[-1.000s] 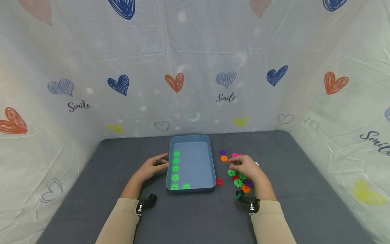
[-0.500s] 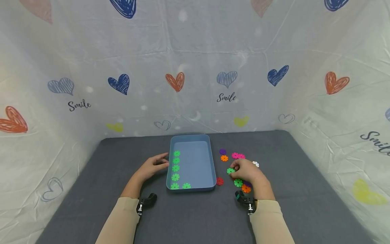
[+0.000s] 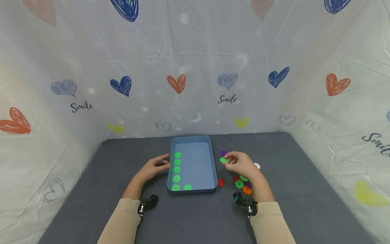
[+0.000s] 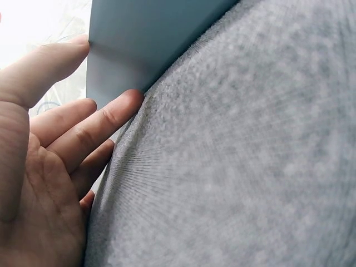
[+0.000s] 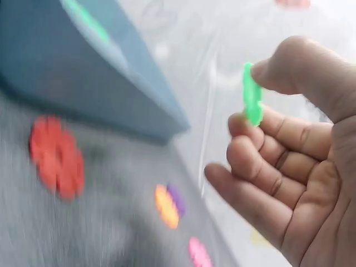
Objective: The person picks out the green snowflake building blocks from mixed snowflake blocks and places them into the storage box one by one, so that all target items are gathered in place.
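Observation:
My right hand (image 3: 242, 166) pinches a green flower-shaped plastic disc (image 3: 223, 160) between thumb and fingers, to the right of a blue tray (image 3: 199, 162). In the right wrist view the held disc (image 5: 252, 94) is edge-on and raised above the table. My left hand (image 3: 150, 169) lies along the tray's left side. In the left wrist view its thumb and fingertips reach the tray wall (image 4: 133, 53), with the fingers loosely extended. Inside the tray, several green discs (image 3: 177, 169) line the left side, and one more green disc (image 3: 187, 187) sits along the front.
Right of the tray lie a red disc (image 3: 220, 183), a purple disc (image 3: 223, 153) and a white disc (image 3: 257, 165). A loose group with green (image 3: 239, 184) and orange (image 3: 247, 189) discs is nearer me. Orange (image 5: 166, 207) and pink (image 5: 199, 253) discs show in the right wrist view.
My right hand has come down on a green disc among the loose ones, pinched it, and lifted it away toward the back left. My left hand has stayed by the tray.

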`<move>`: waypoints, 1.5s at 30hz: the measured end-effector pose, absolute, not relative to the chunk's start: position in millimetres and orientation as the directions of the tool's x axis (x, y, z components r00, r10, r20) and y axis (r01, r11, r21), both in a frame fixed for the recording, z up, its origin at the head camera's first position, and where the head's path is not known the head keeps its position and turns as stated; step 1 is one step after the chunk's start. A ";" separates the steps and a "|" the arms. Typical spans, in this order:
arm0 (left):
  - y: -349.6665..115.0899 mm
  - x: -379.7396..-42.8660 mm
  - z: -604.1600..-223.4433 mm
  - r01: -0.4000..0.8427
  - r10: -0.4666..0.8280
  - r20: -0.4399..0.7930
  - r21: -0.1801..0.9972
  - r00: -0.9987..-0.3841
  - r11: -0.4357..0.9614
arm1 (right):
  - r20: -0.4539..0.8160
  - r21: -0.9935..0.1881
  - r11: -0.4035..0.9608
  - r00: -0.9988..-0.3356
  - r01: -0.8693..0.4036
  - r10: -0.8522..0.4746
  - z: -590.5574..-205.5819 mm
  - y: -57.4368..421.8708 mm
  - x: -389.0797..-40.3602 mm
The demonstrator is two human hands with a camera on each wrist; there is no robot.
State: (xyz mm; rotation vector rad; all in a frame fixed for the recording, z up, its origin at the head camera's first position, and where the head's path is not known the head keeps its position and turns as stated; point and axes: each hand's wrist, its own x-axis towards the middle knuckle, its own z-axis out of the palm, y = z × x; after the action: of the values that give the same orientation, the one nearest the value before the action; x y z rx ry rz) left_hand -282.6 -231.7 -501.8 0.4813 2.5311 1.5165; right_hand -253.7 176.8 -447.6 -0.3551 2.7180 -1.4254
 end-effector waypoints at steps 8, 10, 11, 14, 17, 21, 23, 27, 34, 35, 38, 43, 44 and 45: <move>-235.8 -288.6 -511.9 0.180 0.338 0.036 0.897 -0.940 0.404 | 0.137 -0.908 0.339 -0.941 -0.244 -0.310 -416.2 141.3 -248.0; -234.7 -288.3 -511.4 0.186 0.347 0.039 0.897 -0.937 0.400 | 0.135 -0.923 0.306 -0.941 -0.233 -0.310 -411.3 131.1 -248.1; -234.2 -288.0 -511.0 0.187 0.348 0.039 0.897 -0.937 0.402 | 0.130 -0.931 0.291 -0.943 -0.222 -0.306 -410.0 125.2 -248.5; -233.7 -286.5 -510.1 0.185 0.342 0.038 0.894 -0.939 0.407 | 0.100 -0.947 0.269 -0.957 -0.175 -0.272 -411.0 104.7 -249.5; -233.7 -285.0 -511.5 0.182 0.338 0.037 0.895 -0.940 0.407 | 0.055 -0.949 0.291 -0.973 -0.121 -0.226 -421.3 84.2 -250.4; -233.1 -283.3 -513.6 0.181 0.339 0.038 0.898 -0.940 0.402 | 0.038 -0.905 0.407 -0.977 -0.123 -0.210 -445.7 64.1 -251.2; -232.8 -282.7 -513.8 0.180 0.337 0.037 0.897 -0.941 0.403 | 0.050 -0.861 0.484 -0.973 -0.156 -0.225 -458.0 56.7 -251.1; -233.1 -283.7 -513.0 0.177 0.324 0.043 0.900 -0.945 0.398 | 0.069 -0.780 0.587 -0.962 -0.216 -0.263 -473.0 44.6 -249.6; -234.4 -290.0 -512.4 0.177 0.318 0.037 0.887 -0.947 0.426 | 0.081 -0.673 0.669 -0.930 -0.317 -0.360 -480.1 34.6 -246.6; -234.7 -290.3 -512.4 0.177 0.321 0.036 0.889 -0.946 0.422 | 0.081 -0.653 0.681 -0.925 -0.331 -0.371 -479.8 33.9 -245.8; -235.0 -290.6 -512.4 0.183 0.331 0.039 0.890 -0.943 0.417 | 0.082 -0.593 0.717 -0.913 -0.367 -0.399 -477.2 32.3 -243.2; -235.0 -290.1 -512.2 0.180 0.328 0.037 0.891 -0.944 0.417 | 0.065 -0.504 0.762 -0.897 -0.407 -0.437 -475.3 31.5 -241.5; -234.9 -289.8 -512.0 0.178 0.326 0.036 0.891 -0.945 0.418 | 0.061 -0.499 0.762 -0.894 -0.412 -0.444 -475.2 31.9 -241.6; -234.9 -289.4 -511.8 0.175 0.324 0.036 0.894 -0.945 0.413 | 0.050 -0.509 0.757 -0.892 -0.409 -0.449 -474.1 32.7 -241.5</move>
State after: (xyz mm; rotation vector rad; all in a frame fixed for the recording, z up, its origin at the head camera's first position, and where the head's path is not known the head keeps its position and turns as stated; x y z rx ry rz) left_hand -289.4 -234.9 -511.8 0.4485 2.5174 1.5660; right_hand -241.5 32.7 -474.1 -0.7030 2.8743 -0.8062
